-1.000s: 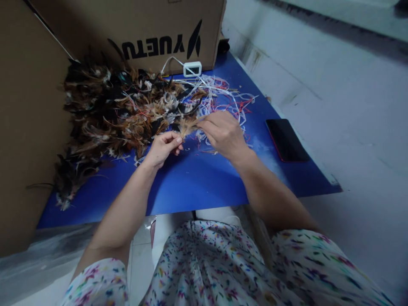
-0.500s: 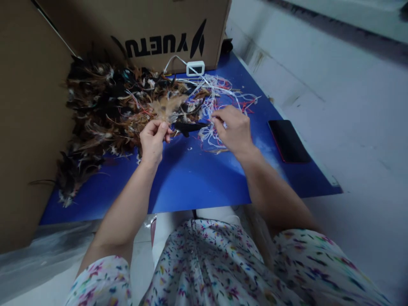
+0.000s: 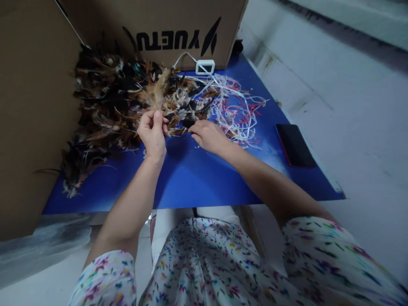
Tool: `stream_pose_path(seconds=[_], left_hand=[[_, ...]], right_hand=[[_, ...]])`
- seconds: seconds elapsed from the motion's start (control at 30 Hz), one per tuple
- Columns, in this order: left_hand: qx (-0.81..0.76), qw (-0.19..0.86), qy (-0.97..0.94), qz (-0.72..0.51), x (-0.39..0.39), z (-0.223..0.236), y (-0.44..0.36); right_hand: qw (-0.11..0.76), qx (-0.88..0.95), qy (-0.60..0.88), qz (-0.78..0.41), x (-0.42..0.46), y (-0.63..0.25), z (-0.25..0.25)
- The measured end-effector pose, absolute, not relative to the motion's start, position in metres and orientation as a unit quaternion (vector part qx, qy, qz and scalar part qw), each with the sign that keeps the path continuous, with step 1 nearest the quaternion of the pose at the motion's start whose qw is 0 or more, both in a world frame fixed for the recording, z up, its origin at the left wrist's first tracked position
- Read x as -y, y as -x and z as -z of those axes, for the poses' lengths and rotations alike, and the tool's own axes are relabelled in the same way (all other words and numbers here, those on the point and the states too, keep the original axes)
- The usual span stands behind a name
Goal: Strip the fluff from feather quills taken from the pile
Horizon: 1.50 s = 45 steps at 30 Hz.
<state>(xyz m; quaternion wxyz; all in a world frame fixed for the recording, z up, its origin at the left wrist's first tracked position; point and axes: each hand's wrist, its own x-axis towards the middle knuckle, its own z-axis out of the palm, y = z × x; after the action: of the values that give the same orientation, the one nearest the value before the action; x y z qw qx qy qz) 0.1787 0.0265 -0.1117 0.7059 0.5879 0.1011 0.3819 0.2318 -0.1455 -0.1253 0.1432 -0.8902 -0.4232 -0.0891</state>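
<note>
My left hand (image 3: 153, 131) pinches a light tan feather (image 3: 157, 91) between thumb and fingers; it stands up above the fingertips. A heap of brown, black and white feathers (image 3: 111, 106) spreads behind and left of this hand. At the heap's right front edge is my right hand (image 3: 208, 135), fingers bent and drawn together beside a black feather (image 3: 188, 123). Whatever those fingertips hold is too small to make out. Tangled white and red strings (image 3: 247, 123) lie just beyond the right hand.
A cardboard box (image 3: 178, 17) with upside-down lettering stands behind the heap, and another cardboard panel (image 3: 35, 106) rises at the left. A small white device (image 3: 205, 67) sits before the box. At the right of the blue tabletop (image 3: 204, 182) lies a phone (image 3: 295, 145).
My right hand has moved left and slightly down, from the strings to the heap's edge. The feather in my left hand now points more upright. The view has shifted slightly.
</note>
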Motion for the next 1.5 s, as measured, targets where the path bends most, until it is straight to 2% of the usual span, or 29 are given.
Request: stream_pose_path(seconds=[0.07, 0.13, 0.3, 0.53, 0.67, 0.9, 1.0, 1.17, 1.5], left_hand=[[-0.107, 0.7, -0.596, -0.379, -0.027, 0.111, -0.178], [-0.112, 0.696, -0.599, -0.379, -0.027, 0.111, -0.178], [-0.111, 0.702, -0.587, -0.388, -0.028, 0.112, -0.179], [-0.111, 0.723, -0.555, -0.397, -0.032, 0.114, -0.182], [-0.109, 0.722, -0.553, -0.401, -0.035, 0.116, -0.183], [-0.115, 0.746, -0.564, -0.336, -0.039, 0.122, -0.186], [-0.121, 0.77, -0.57, -0.26, -0.039, 0.125, -0.185], [-0.105, 0.799, -0.565, -0.178, -0.036, 0.126, -0.184], [-0.141, 0.789, -0.556, -0.219, -0.032, 0.125, -0.185]], right_hand=[[0.08, 0.439, 0.891, 0.091, 0.131, -0.234, 0.123], [0.059, 0.446, 0.888, 0.098, 0.119, -0.237, 0.123], [0.096, 0.433, 0.892, 0.087, 0.096, -0.239, 0.123], [0.092, 0.434, 0.895, 0.051, 0.083, -0.24, 0.122], [0.165, 0.408, 0.896, 0.054, 0.088, -0.248, 0.129], [0.455, 0.335, 0.825, 0.022, 0.1, -0.262, 0.125], [0.531, 0.34, 0.776, -0.011, 0.101, -0.264, 0.12], [0.568, 0.371, 0.734, -0.029, 0.102, -0.263, 0.118], [0.549, 0.42, 0.719, -0.08, 0.107, -0.269, 0.121]])
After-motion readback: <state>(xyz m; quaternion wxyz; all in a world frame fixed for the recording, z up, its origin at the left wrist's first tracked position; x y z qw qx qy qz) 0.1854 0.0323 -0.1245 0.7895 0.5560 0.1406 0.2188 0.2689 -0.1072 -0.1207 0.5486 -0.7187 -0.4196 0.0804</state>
